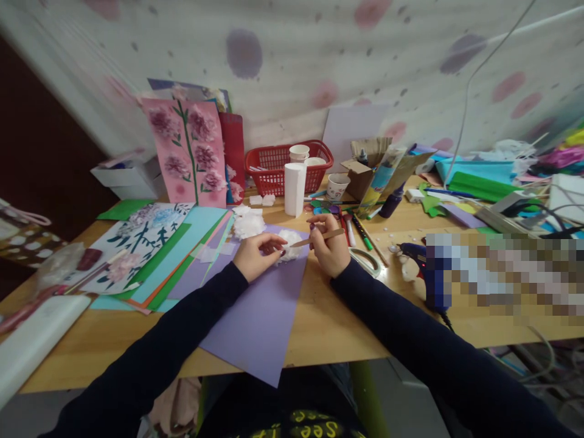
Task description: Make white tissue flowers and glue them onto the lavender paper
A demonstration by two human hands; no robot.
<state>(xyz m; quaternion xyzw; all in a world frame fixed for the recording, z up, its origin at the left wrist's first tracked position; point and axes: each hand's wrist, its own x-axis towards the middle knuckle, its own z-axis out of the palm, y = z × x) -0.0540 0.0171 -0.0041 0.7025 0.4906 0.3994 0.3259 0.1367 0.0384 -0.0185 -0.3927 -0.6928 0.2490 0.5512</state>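
My right hand [329, 248] is closed on a flat wooden stick [305, 242], whose tip points left toward a small white paper flower [291, 238]. Beside that flower, on its left, is my left hand [260, 254], its fingers curled and drawn together at the petals; what they pinch, if anything, is too small to tell. Under both lies a purple sheet [258, 310], reaching over the table's front edge. A larger clump of white paper petals [249, 222] rests just behind my left hand.
A white roll [295, 190] stands before a red basket [269, 180]. Coloured sheets [159, 274] and a pink flower picture [182, 152] are on the left. To the right are a tape ring [366, 260], markers [360, 231] and a blue glue gun [431, 277] with its cord.
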